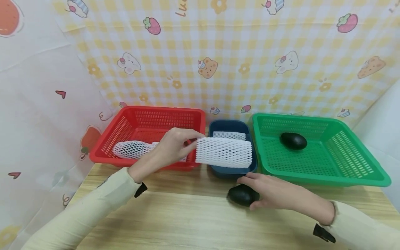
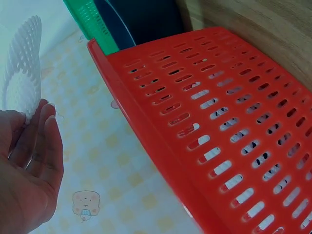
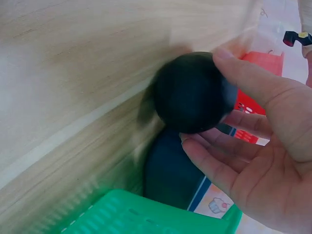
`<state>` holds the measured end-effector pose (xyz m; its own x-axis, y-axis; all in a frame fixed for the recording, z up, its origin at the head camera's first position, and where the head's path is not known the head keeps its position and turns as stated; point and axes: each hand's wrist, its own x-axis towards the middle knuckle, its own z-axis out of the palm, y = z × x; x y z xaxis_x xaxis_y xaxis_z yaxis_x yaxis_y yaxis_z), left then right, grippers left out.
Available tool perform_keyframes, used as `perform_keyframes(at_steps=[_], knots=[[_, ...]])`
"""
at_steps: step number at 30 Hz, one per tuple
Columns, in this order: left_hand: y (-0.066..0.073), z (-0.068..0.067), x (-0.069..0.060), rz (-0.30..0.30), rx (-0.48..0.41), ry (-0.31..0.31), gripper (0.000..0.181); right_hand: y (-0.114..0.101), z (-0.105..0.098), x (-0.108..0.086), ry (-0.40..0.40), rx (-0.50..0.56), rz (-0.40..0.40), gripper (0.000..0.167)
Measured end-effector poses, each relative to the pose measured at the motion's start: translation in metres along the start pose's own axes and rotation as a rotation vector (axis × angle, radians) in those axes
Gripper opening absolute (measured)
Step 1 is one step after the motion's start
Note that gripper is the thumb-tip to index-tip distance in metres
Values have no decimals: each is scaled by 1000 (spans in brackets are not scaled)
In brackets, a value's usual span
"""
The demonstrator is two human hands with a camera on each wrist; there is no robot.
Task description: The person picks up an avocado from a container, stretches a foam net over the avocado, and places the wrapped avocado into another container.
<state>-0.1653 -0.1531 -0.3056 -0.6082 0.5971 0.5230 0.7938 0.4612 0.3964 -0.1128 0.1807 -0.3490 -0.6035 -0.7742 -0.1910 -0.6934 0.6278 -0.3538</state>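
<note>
Head view | fingers: your left hand [image 1: 173, 144] pinches the white foam net [image 1: 223, 152] over the blue tray [image 1: 225, 172], your right hand [image 1: 273, 191] grips the dark fruit [image 1: 241, 195] in front of that tray | advised: pinch lightly, mouth uncrushed; leave one fruit end clear.

White foam net [image 1: 223, 152] sideways, pinched in left hand [image 1: 175, 146]; dark oval avocado [image 1: 241, 195] in right hand [image 1: 270, 191].

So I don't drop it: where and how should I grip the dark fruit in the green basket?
Grip the dark fruit around its middle, probably best from above: the oval body lies on its side, uncovered, inside the walled green basket.
</note>
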Motion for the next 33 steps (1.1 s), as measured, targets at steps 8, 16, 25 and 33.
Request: perform_keyframes(at_steps=[8,16,25,33], knots=[[0,2,-1,-23,5,-28,35,3,6,4,-15,-4,6,66],[-2,4,-3,-23,6,-27,36,5,7,5,-34,0,16,66],[-2,1,-5,-58,10,-30,35,5,6,2,-25,-4,-39,62],[-4,-7,-6,-72,15,7,35,-3,-19,-6,46,4,-53,59]])
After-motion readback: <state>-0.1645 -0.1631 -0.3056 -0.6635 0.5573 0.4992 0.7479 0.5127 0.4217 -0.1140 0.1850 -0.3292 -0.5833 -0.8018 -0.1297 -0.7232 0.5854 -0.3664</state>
